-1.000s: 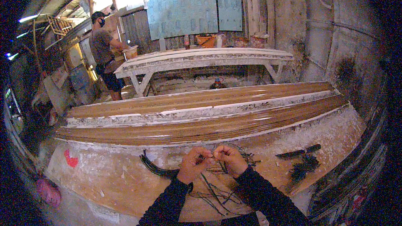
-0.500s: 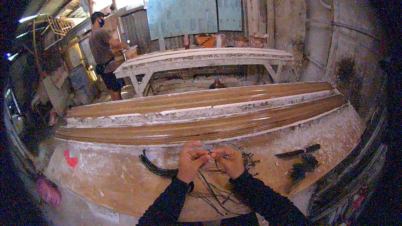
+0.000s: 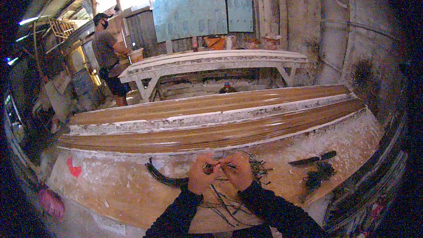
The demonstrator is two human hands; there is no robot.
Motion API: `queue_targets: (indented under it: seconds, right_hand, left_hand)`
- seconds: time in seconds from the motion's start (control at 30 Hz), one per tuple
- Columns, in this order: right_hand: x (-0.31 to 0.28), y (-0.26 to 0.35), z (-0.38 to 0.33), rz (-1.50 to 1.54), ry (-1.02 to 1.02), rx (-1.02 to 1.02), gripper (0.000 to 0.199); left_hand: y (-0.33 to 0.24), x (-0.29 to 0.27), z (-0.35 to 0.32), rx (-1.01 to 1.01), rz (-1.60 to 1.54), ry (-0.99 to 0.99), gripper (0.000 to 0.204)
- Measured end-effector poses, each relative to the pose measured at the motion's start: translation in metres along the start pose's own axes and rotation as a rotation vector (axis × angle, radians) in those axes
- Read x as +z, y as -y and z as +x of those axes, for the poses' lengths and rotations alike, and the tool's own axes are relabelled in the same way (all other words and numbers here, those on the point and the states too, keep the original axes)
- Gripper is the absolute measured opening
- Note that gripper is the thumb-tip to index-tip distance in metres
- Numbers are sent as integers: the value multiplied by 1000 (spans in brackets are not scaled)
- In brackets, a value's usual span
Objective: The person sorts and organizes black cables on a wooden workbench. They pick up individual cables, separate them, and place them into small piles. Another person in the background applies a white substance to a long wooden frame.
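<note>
Above the near worktable, my left hand (image 3: 202, 174) and my right hand (image 3: 238, 171) meet fingertip to fingertip. Both are closed in a pinch on a thin dark strand, mostly hidden by the fingers; whether it is wire or cord I cannot tell. A bundle of black strands (image 3: 165, 178) lies just left of my left hand. Loose dark strands (image 3: 225, 210) spread below the hands, between my forearms. More tangled strands (image 3: 261, 169) sit beside my right hand. Farther right are a dark-handled knife (image 3: 313, 158) and a clump of short dark strands (image 3: 320, 174).
Long glossy brown moulds (image 3: 198, 142) with white edges run across the table's far side. A red scrap (image 3: 74, 167) lies on the left, and a pink bag (image 3: 51, 202) sits beyond the table edge. Behind, a person (image 3: 106, 50) stands at a white bench (image 3: 211, 65) holding a bucket (image 3: 136, 55).
My fingers have curled in closer together, with the hands turned slightly inward. The co-worker's arm has shifted slightly at the bucket. The things on the table stay where they were.
</note>
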State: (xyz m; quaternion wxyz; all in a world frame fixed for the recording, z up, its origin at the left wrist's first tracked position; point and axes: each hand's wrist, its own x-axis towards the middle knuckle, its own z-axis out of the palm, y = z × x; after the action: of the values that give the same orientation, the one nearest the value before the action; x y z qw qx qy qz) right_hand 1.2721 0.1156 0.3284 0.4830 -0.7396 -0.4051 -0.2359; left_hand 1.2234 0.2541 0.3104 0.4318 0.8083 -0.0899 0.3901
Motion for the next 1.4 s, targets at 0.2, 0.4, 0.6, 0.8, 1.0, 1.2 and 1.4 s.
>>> queue_targets:
  seconds: [0.2,0.4,0.6,0.8,1.0,1.2,1.4]
  right_hand:
    - [5,-8,-9,-67,7,9,10]
    - [22,-25,-18,379,134,360,5]
    - [18,-38,-14,879,344,639,6]
    - [10,-26,-8,1149,319,868,13]
    - [4,-23,-4,1281,349,953,17]
    - [0,-23,-2,1112,302,905,12]
    - [1,-32,-4,941,254,874,14]
  left_hand:
    - [-4,1,-5,-122,-41,87,30]
    - [1,2,-4,-111,-29,33,27]
    - [7,2,0,-82,-93,57,14]
    - [2,7,-3,-339,-271,18,12]
    - [8,8,-1,-183,-185,-9,10]
    - [3,4,4,-172,-122,29,12]
    - [0,4,3,-206,-153,63,19]
